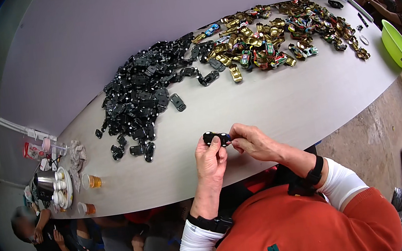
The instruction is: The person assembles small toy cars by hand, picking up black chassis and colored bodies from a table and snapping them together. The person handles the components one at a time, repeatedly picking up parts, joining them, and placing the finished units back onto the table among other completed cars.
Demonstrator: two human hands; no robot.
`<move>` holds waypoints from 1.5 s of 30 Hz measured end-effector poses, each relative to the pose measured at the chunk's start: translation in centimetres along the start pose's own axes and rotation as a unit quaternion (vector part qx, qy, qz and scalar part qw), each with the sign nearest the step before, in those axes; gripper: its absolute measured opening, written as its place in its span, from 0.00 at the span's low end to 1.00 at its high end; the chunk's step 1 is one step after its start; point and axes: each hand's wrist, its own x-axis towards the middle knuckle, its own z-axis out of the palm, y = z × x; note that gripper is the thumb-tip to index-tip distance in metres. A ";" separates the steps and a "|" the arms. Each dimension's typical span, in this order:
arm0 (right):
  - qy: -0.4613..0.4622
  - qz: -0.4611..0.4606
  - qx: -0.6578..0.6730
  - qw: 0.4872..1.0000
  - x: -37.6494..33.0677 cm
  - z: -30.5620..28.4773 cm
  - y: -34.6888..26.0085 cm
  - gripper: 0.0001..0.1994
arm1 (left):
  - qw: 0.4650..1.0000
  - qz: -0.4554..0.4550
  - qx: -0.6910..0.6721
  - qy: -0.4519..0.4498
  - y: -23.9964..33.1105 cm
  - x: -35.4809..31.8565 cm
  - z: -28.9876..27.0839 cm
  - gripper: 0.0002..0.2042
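Just above the worktop [280,110] near its front edge, a small black toy car [216,137] lies with its long axis from nine to three o'clock, pinched by left hand [211,162] fingers from six and right hand [254,144] fingers from three.

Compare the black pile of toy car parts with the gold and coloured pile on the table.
The black pile is one dull colour; the gold and coloured pile shines gold mixed with red, blue and green. The black pile lies nearer the person's left, the gold and coloured pile farther right, toward the green bowl. They meet in the middle. Both are loose heaps of small car-shaped pieces on the same pale table.
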 end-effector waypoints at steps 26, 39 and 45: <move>-0.091 0.059 0.141 0.984 -1.0 -2.6 -0.3 0.09 | 0.994 -0.006 0.102 -0.036 1.5 -1.4 0.9 0.06; -0.172 0.041 0.105 0.979 -1.0 -2.4 -0.6 0.05 | 0.955 -0.072 0.247 -0.149 1.7 -1.9 -1.3 0.08; -0.083 -0.014 -0.060 0.995 -0.4 -1.7 -1.3 0.04 | 0.927 -0.018 0.348 -0.138 2.6 -1.3 0.2 0.07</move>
